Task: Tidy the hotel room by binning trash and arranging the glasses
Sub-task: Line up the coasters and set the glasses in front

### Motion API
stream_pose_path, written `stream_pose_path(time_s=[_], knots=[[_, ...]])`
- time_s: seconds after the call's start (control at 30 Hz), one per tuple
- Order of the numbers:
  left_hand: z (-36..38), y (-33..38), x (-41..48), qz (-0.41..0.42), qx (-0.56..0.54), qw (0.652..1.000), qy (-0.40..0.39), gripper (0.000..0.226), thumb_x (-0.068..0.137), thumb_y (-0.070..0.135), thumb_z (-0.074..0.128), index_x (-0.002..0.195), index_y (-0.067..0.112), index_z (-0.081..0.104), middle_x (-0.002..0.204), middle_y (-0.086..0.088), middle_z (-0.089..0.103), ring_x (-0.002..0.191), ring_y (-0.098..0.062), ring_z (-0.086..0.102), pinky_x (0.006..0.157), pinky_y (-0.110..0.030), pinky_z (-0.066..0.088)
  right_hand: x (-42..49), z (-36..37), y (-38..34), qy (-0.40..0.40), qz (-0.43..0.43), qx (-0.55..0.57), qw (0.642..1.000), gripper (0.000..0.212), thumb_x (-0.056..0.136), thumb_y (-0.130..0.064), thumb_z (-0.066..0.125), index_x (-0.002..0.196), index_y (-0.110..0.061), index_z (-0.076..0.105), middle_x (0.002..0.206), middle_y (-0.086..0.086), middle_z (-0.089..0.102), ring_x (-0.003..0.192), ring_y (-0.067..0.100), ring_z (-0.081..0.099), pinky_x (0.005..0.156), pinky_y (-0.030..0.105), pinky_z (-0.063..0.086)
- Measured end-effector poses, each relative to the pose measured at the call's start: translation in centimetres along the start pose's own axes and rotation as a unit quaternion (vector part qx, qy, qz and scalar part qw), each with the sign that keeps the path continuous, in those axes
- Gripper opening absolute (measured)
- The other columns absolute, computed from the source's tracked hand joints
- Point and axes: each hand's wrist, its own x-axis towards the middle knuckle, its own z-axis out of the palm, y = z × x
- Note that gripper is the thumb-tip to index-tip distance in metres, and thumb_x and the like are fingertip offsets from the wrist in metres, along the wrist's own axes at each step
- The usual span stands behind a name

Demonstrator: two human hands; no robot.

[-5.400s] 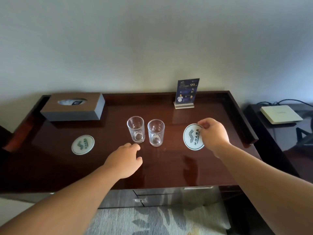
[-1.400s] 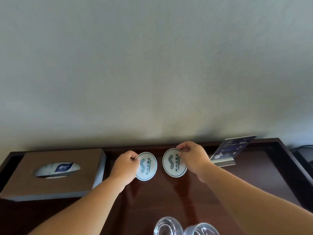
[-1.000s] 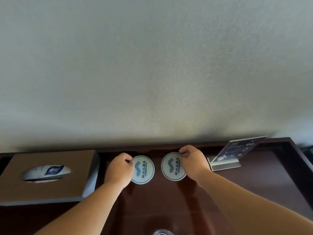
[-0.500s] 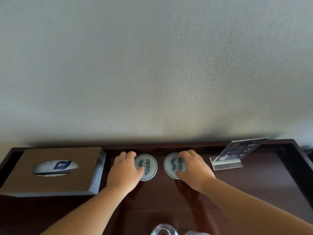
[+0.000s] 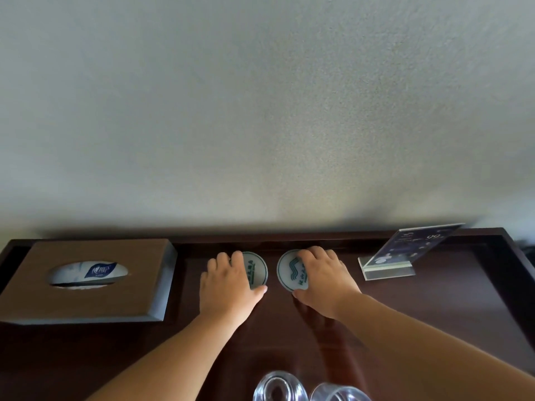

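Observation:
Two round white coasters with green wave logos lie side by side at the back of the dark wooden table [image 5: 434, 314], close to its rear rim. My left hand [image 5: 227, 285] rests flat on the left coaster [image 5: 257, 269], fingers straight. My right hand [image 5: 324, 280] rests flat on the right coaster [image 5: 289, 270] in the same way. Two clear glasses stand near me at the bottom edge of the view, the left glass [image 5: 279, 386] and the right glass [image 5: 338, 393]; only their rims show.
A brown tissue box [image 5: 86, 302] with a white tissue pack in its slot sits at the back left. An acrylic stand with a blue card [image 5: 405, 253] leans at the back right. A plain wall rises directly behind the table.
Both hands carried the coasters to the back of the table, laid them down flat, and went from pinching their edges to pressing on them with flat fingers.

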Motion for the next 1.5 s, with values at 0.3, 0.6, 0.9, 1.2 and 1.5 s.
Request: stream_pose_path(time_s=[0.3,0.6,0.9,1.2,1.5], knots=[[-0.6,-1.2,0.2,0.149,-0.001,0.985,-0.083,0.067,0.072,0.043,0.06,0.133,0.029,0.035,0.135,0.006,0.036,0.122,-0.022,0.035,0.097,-0.036,0.031,0.3,0.0,-1.3,0.0,0.051,-0.028,0.998,0.07,0.072,-0.053,0.065,0.128,-0.02,0.039,0.125,0.004,0.042,0.115,0.027,0.042,0.098,0.039,0.039],[-1.0,-4.0,0.1,0.116,-0.024,0.991,-0.063,0.07,0.075,0.05,0.062,0.136,0.031,0.033,0.143,0.004,0.035,0.131,-0.022,0.033,0.102,-0.038,0.031,0.6,0.0,-2.1,-0.01,0.081,-0.02,0.996,0.082,0.07,-0.063,0.068,0.132,-0.018,0.037,0.129,0.003,0.039,0.119,0.026,0.041,0.099,0.04,0.04],[-0.9,-3.5,0.4,0.138,-0.057,0.988,-0.043,0.067,0.078,0.049,0.064,0.136,0.027,0.035,0.142,0.01,0.038,0.127,-0.018,0.037,0.1,-0.034,0.032,0.5,-0.2,-2.4,-0.005,0.122,-0.031,0.992,0.079,0.071,-0.067,0.064,0.126,-0.015,0.04,0.125,0.006,0.041,0.117,0.027,0.043,0.097,0.039,0.04],[-1.0,-4.2,0.1,0.129,-0.059,0.989,-0.038,0.066,0.077,0.052,0.064,0.133,0.029,0.038,0.137,0.008,0.039,0.126,-0.018,0.038,0.101,-0.033,0.033,-0.6,-0.2,-1.1,0.002,0.111,-0.006,0.994,0.09,0.068,-0.071,0.065,0.134,-0.017,0.035,0.133,0.002,0.038,0.122,0.025,0.041,0.101,0.039,0.04],[-0.8,-4.4,-0.1,0.109,-0.056,0.992,-0.037,0.066,0.078,0.049,0.065,0.134,0.029,0.037,0.135,0.008,0.042,0.126,-0.017,0.039,0.101,-0.033,0.034,-0.8,0.3,-1.1,0.034,0.091,-0.001,0.995,0.081,0.073,-0.066,0.065,0.133,-0.02,0.038,0.131,0.0,0.044,0.12,0.024,0.042,0.101,0.038,0.039]])
